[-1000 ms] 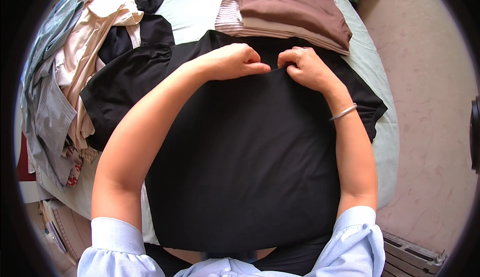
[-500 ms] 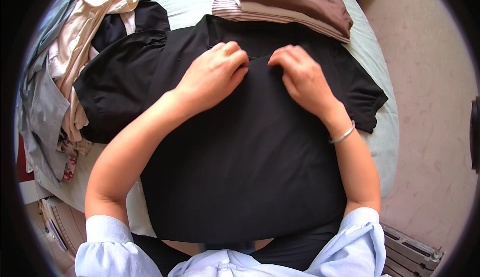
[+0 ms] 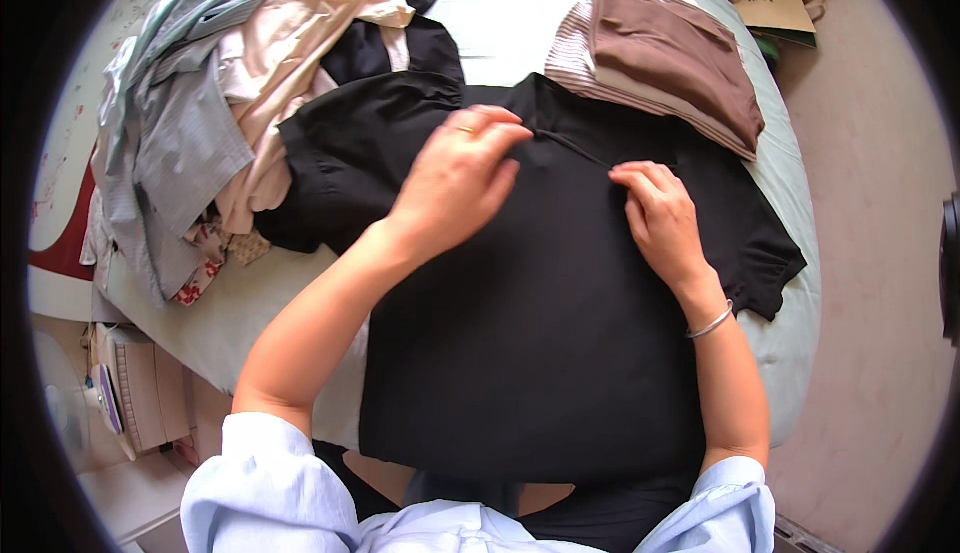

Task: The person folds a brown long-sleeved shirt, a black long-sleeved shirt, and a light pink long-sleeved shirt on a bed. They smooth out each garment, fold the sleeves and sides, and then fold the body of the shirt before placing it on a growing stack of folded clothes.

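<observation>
- Bed (image 3: 790, 363): pale sheet, under all the clothes.
- Black top (image 3: 530, 343): lies on the bed right in front of you, body pretty flat. Its near edge is by your lap, its neck end is far from you. The body's long way runs from your lap to the neck, w/ the far end a bit to the R. Sleeves stick out L & R.
- Pile (image 3: 285, 73): messy clothes, far L, touching or just beside the top's L sleeve (image 3: 340, 148); can't tell which.
- Stack (image 3: 675, 58): folded clothes, far R, brown one on top, just past the neck end.
- L hand (image 3: 452, 178): over the top's upper L part, a bit blurry. Fingers loose, thumb apart, no cloth held that I can see.
- R hand (image 3: 662, 215): over the upper R part. Fingers bent, thumb apart, no pinch seen. Can't tell if the tips touch cloth.
- Neck line (image 3: 572, 145): btwn your 2 hands, slants down to the R. L tips are by its L end, R tips by its R end, so neither hand is clearly nearer. Most of the top lies on your side of the tips.
- Bangle (image 3: 711, 323): R wrist.
- Ring (image 3: 466, 129): L hand.
</observation>
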Demonstrator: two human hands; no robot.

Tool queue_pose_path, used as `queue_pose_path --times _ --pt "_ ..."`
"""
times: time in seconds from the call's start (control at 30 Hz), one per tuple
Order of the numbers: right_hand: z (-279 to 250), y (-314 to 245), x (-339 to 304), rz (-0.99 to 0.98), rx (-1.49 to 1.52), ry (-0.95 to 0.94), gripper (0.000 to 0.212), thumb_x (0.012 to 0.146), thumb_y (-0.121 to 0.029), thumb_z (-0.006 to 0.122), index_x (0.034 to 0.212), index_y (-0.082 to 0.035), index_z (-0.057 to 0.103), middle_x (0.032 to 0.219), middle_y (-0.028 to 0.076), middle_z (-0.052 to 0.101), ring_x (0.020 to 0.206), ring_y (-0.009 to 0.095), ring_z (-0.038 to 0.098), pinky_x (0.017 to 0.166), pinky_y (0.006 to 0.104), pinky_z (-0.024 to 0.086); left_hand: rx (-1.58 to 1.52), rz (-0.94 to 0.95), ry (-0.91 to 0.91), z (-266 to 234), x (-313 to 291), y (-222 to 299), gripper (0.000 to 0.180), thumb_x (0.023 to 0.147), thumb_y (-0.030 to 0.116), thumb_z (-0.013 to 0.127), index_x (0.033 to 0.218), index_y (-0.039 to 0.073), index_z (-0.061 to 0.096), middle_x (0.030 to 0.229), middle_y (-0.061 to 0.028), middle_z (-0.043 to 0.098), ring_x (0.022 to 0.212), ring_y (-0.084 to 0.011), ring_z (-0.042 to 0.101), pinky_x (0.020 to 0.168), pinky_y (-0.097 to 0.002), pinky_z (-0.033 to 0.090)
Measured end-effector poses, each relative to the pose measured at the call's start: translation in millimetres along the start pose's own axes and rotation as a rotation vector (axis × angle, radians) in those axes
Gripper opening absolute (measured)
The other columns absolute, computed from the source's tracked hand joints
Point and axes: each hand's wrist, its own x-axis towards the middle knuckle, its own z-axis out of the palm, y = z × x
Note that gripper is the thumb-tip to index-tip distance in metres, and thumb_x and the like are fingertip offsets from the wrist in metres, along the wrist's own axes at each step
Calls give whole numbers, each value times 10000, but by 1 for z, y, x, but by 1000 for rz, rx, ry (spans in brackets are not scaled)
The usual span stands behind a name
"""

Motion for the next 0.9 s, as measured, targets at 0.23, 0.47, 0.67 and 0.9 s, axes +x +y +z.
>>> queue_pose_path --times 0.23,0.47,0.67,0.9 --pt "97 -89 81 -62 162 231 417 872 -113 587 1253 46 528 1301 220 552 1244 346 510 1079 415 382 227 -288 565 -88 -64 -46 541 835 131 692 1307 -19 475 1259 -191 513 1200 -329 493 1027 -404 393" --pt "120 -114 93 -74 11 155 406 867 -119 573 1249 17 548 1332 164 541 1286 311 471 1107 439 338 -902 -714 588 -78 -90 -56 527 875 188 725 1271 -43 465 1185 -109 580 1068 -177 566 960 -300 441" --pt "133 -141 125 113 669 222 398 860 -85 524 1219 86 545 1236 275 576 1188 394 533 1045 414 411 -811 -749 641 -66 -93 -64 443 895 150 677 1263 -30 508 1186 -93 598 1065 -169 582 961 -306 450" --pt "165 -142 113 62 341 241 490 877 -173 589 1302 53 497 1354 221 521 1272 352 481 1081 429 377 -352 -579 733 -72 -93 -46 334 920 37 567 1249 2 516 1211 -90 561 1130 -172 523 1002 -324 390"
